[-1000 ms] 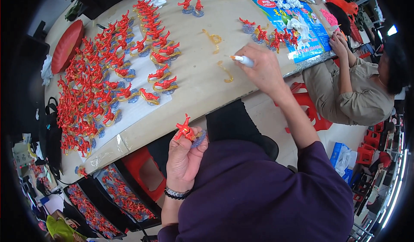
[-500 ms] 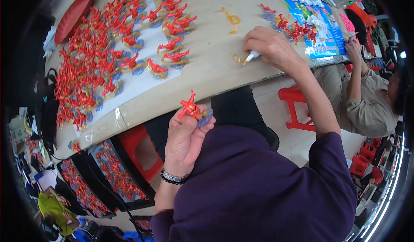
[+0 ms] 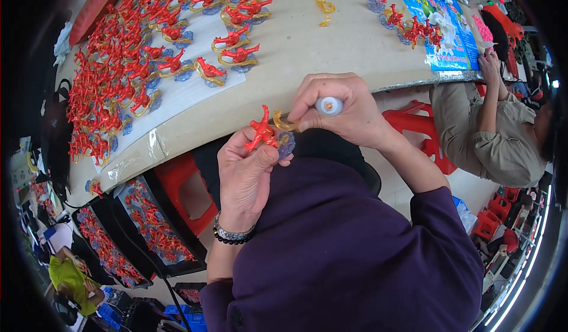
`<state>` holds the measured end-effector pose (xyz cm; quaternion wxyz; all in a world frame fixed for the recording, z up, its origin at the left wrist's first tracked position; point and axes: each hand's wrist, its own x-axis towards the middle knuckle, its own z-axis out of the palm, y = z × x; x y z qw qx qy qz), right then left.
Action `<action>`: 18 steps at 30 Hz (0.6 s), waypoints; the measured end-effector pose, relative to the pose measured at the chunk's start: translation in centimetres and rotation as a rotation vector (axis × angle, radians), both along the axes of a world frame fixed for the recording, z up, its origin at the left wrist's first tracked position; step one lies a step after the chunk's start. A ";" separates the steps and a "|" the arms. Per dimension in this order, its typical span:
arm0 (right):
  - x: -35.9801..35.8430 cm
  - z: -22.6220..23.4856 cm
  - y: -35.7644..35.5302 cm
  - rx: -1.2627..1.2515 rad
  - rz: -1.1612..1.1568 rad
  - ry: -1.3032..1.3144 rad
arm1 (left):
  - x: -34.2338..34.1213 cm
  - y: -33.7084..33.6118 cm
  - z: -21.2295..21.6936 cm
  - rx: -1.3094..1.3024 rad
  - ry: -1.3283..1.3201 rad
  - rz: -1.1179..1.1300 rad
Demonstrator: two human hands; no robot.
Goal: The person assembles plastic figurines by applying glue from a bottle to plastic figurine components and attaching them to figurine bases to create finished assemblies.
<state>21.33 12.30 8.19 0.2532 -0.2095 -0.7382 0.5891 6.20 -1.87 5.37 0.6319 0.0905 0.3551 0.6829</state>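
Observation:
In front of my chest, my left hand (image 3: 241,181) is closed around a small red figurine (image 3: 261,132) with a translucent blue-purple base (image 3: 286,144). My right hand (image 3: 352,104) pinches a curved translucent yellow piece (image 3: 283,122) between thumb and fingers, right beside the figurine. Whether that piece touches the figurine I cannot tell. A white bottle (image 3: 329,105), seen end-on, is also gripped in my right hand. Rows of similar red figurines (image 3: 171,63) with yellow curved parts and bluish bases stand on the table at the left. More loose yellow pieces (image 3: 322,6) lie farther back.
The brown-covered table (image 3: 284,48) spans the far side, with white paper under the figurines. A blue printed sheet (image 3: 447,42) lies at right, with several figurines (image 3: 414,30) near it. Black trays of figurines (image 3: 157,225) and red stools (image 3: 417,128) are below. Another person (image 3: 497,125) sits at right.
My right hand has left the tabletop and come to the left hand, bringing the yellow piece and the bottle. The left hand has shifted slightly, still holding the figurine.

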 end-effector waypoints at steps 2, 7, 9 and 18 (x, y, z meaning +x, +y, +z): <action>-0.2 -0.2 0.0 0.073 0.035 -0.025 | 0.0 0.1 0.2 -0.003 0.003 -0.002; -0.4 -0.2 -0.1 0.125 0.041 -0.029 | 0.0 0.0 0.1 -0.020 0.026 -0.006; -0.5 -0.2 -0.1 0.138 0.041 -0.034 | 0.0 0.0 0.0 -0.011 0.033 -0.016; -0.3 -0.2 0.0 0.188 0.045 -0.038 | 0.1 0.0 -0.2 -0.015 0.042 -0.029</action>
